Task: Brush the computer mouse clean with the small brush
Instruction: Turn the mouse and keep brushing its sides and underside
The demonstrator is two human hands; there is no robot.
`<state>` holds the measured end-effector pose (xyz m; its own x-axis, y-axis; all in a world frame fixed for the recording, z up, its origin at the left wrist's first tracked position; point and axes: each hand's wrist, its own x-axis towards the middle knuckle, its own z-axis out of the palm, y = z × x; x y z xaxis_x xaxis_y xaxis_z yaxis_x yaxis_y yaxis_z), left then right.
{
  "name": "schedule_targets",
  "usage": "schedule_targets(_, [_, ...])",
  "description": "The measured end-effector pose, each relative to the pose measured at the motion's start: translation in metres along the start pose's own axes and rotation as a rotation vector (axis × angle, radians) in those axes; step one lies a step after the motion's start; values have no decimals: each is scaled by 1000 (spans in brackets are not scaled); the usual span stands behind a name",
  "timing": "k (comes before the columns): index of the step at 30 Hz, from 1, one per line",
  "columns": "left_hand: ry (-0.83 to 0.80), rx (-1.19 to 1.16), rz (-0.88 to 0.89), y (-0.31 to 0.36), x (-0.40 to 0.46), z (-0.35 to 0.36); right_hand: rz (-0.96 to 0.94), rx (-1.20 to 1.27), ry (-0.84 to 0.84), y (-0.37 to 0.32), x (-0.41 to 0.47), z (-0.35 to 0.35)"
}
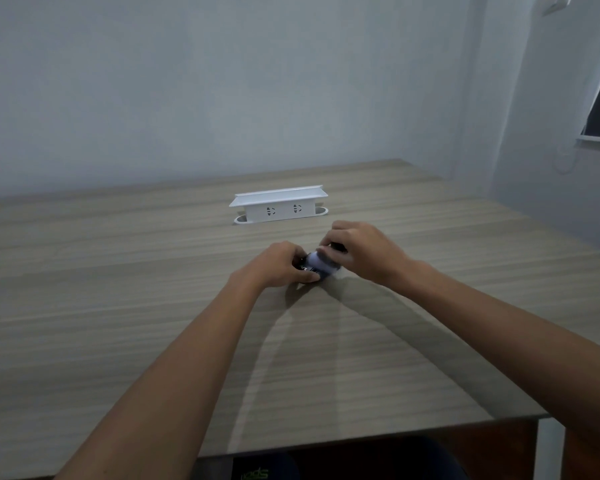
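A dark computer mouse (310, 270) lies on the wooden table (118, 306) near its middle, mostly hidden between my hands. My left hand (281, 265) grips its left side, fingers curled around it. My right hand (357, 252) holds a small brush with a dark handle (338, 247) from above and to the right; its pale bristles (321, 261) rest blurred on top of the mouse.
A white socket box (279, 206) stands upright on the table just behind my hands. The table's near edge (378, 434) runs below, with dark clothing under it. A wall is behind, a window at the right.
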<state>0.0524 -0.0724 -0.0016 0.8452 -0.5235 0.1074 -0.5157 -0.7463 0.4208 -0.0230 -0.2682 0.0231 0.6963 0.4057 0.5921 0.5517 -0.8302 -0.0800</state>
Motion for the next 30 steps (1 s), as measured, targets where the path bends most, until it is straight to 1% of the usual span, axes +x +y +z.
schedule_targets(2, [4,-21,-1,0,-1,-1,-52,21,-71,-6,3,2])
schedule_targets(3, [5,-23,-1,1,-1,-1,-48,-3,-88,-6,5,3])
schedule_targets(7, [0,-7,-15,1,0,0,58,-205,-56,5,12,-2])
schedule_targets(8, [-1,-11,-22,1,0,0,51,-207,-44,6,13,-4])
schedule_targets(10, [-2,-19,-23,2,0,-1,7,-123,-42,2,14,-5])
schedule_targets(13, [-11,-38,-23,3,-1,-2,-50,-24,-121,-8,14,-1])
schedule_targets(14, [-10,-42,-26,3,-1,-2,-36,-36,-118,-9,15,1])
schedule_targets(17, [-6,-19,-39,3,0,-1,46,-198,-77,-1,18,-2])
schedule_targets(18, [-8,-16,-44,3,0,-1,48,-215,-62,1,17,-4])
schedule_targets(20, [-5,-19,-43,2,1,-1,8,-148,-47,1,16,-4])
schedule_targets(23, [-1,-22,-33,3,-1,-2,-61,-56,-108,-7,15,1])
schedule_targets(24, [0,-24,-32,3,-1,-2,-42,-64,-111,-6,15,2])
schedule_targets(28, [-10,-14,-53,2,-1,0,129,-154,-68,10,10,-1])
schedule_targets(30, [-35,-2,-60,4,-1,-1,208,-97,-6,16,3,-2])
